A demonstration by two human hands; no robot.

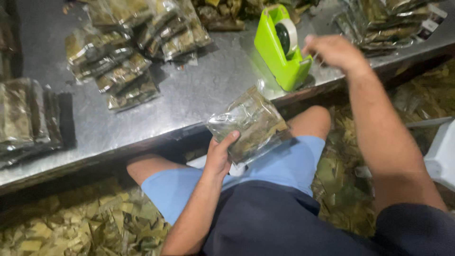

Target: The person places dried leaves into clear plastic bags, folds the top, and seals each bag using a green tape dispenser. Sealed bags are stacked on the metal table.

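My left hand (219,154) grips a clear plastic packet of dried green leaves (249,122), holding it up over my lap by its lower edge. My right hand (334,51) reaches out to the bright green tape dispenser (279,50) that stands on the metal table, with its fingers pinched together at the dispenser's front end near the tape roll (287,34). Whether a strip of tape is between the fingers is too blurred to tell.
The metal table (199,90) carries piles of filled leaf packets at the back left (128,52), the far left edge (28,118) and the back right (388,21). Loose cut leaves (85,223) cover the floor around my legs. A white object (441,151) sits at the right.
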